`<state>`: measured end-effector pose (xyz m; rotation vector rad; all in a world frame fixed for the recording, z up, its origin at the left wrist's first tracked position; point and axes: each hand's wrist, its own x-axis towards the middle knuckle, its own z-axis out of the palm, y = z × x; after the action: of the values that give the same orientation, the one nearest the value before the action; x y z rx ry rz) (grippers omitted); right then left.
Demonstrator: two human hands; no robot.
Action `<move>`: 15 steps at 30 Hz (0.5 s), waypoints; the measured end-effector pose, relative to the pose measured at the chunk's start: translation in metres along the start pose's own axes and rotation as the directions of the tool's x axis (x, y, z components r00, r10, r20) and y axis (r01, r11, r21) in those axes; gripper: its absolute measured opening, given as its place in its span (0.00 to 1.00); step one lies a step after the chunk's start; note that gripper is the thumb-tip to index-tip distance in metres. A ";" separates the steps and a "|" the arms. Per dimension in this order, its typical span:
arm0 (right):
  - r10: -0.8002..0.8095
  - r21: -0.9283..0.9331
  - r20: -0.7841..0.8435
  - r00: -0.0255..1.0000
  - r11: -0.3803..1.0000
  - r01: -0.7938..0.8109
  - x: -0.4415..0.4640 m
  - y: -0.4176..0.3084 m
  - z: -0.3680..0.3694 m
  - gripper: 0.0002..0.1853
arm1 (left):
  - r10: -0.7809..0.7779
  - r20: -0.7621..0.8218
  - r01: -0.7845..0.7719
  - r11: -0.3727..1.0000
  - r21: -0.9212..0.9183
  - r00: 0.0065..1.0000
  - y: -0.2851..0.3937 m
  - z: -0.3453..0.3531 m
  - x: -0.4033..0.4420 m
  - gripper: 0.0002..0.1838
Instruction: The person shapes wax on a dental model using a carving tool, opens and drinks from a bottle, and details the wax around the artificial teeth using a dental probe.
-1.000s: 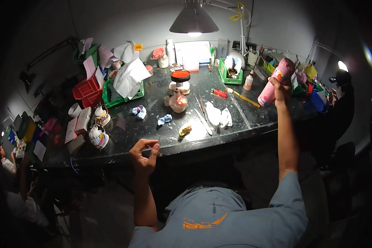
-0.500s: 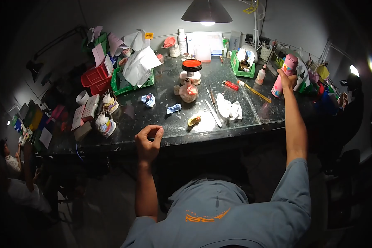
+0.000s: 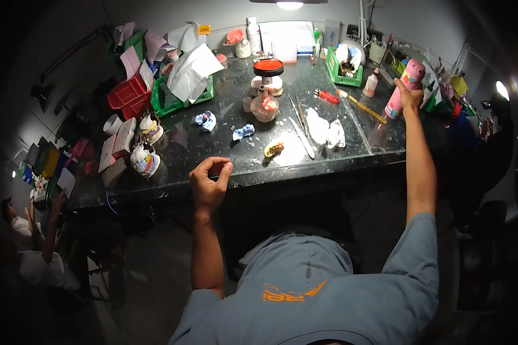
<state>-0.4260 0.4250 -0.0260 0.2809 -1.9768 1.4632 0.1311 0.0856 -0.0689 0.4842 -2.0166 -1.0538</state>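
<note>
My right hand (image 3: pixel 410 96) is wrapped around a pink bottle (image 3: pixel 402 83) with coloured patterns at the right side of the desk. The bottle leans a little to the right, and its base is at or near the desktop. At the front edge of the desk, my left hand (image 3: pixel 210 183) has its fingers loosely curled in, with nothing visible in them. Beyond it on the desk lie a crumpled blue piece (image 3: pixel 243 132) and a small yellowish piece (image 3: pixel 273 150). Near the bottle are a yellow-handled tool (image 3: pixel 365 107) and a small dropper bottle (image 3: pixel 370 84).
A lamp (image 3: pixel 289 4) lights the black desk (image 3: pixel 213 144). Midway stand a round glass burner (image 3: pixel 265 108) and a red-topped tin (image 3: pixel 269 67). Green bins (image 3: pixel 345 75), white tissue (image 3: pixel 326 131), a knife (image 3: pixel 301 138) and dental models (image 3: pixel 145 160) are around. Other people (image 3: pixel 43 264) sit at left.
The view has tilted down slightly, so the desk and both hands appear higher. My right hand keeps its grip on the pink bottle; neither hand has clearly moved over the desk.
</note>
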 end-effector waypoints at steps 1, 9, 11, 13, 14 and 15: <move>0.011 -0.020 -0.001 1.000 1.000 -0.011 -0.003 -0.005 -0.004 0.34 | 0.000 0.003 0.000 1.000 0.001 1.000 -0.001 0.000 -0.001 0.05; 0.019 -0.056 -0.196 0.980 0.998 -0.030 -0.015 0.002 -0.007 0.48 | 0.023 0.010 -0.023 1.000 -0.008 1.000 0.002 0.002 -0.001 0.06; -0.004 -0.077 -0.328 0.945 0.997 -0.022 -0.030 -0.020 -0.013 0.50 | 0.011 0.007 -0.011 1.000 0.000 1.000 0.002 0.003 -0.002 0.06; -0.144 0.026 -0.395 0.907 0.985 0.168 -0.043 -0.024 -0.014 0.47 | 0.012 0.014 -0.012 1.000 0.016 1.000 0.000 0.005 0.000 0.06; -0.194 0.027 -0.381 0.904 0.975 0.221 -0.050 -0.025 -0.014 0.43 | 0.019 0.018 -0.019 0.999 0.031 1.000 -0.001 0.006 0.000 0.06; -0.244 0.026 -0.369 0.897 0.962 0.272 -0.063 -0.040 -0.013 0.40 | 0.027 0.025 -0.028 0.999 0.045 0.999 -0.001 0.006 0.001 0.05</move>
<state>-0.3518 0.4095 -0.0319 0.2728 -1.5260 1.3127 0.1258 0.0876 -0.0715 0.4683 -2.0667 -1.0030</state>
